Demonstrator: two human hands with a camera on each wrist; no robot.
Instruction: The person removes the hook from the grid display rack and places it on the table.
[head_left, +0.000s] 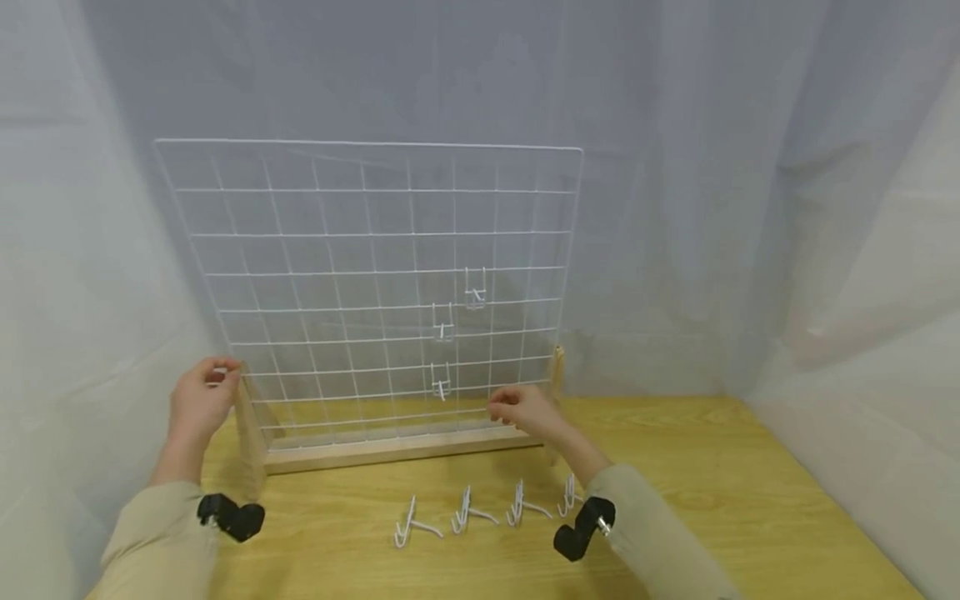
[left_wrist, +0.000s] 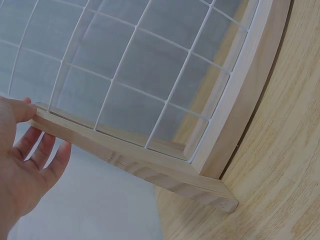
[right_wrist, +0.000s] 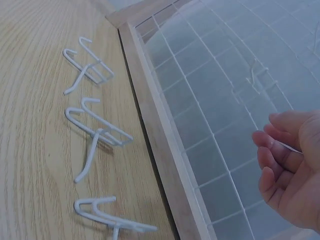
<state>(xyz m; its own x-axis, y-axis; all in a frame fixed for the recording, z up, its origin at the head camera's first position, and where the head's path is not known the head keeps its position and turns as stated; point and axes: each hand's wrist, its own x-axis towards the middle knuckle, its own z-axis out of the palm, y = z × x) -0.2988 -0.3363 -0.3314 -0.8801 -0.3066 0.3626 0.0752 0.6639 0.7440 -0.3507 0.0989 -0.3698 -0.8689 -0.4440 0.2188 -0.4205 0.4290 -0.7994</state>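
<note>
A white wire grid panel (head_left: pixel 390 250) stands upright in a wooden stand (head_left: pixel 405 450). My left hand (head_left: pixel 201 398) pinches the top of the stand's left side post (left_wrist: pixel 75 134), thumb on one side and fingers on the other. In front of the grid's lower right part, my right hand (head_left: pixel 525 410) hovers with loosely curled fingers and nothing visible in them. Three white double-wire hooks hang on the grid: an upper hook (head_left: pixel 476 293), a middle hook (head_left: pixel 443 330) and a lower hook (head_left: pixel 441 387), the last one closest to the right hand.
Several white hooks lie in a row on the wooden table (head_left: pixel 712 483) before the stand, among them a leftmost hook (head_left: pixel 409 525) and another hook (right_wrist: pixel 95 132). The stand's right post (head_left: pixel 557 371) rises beside my right wrist. A pale curtain (head_left: pixel 675 208) hangs behind.
</note>
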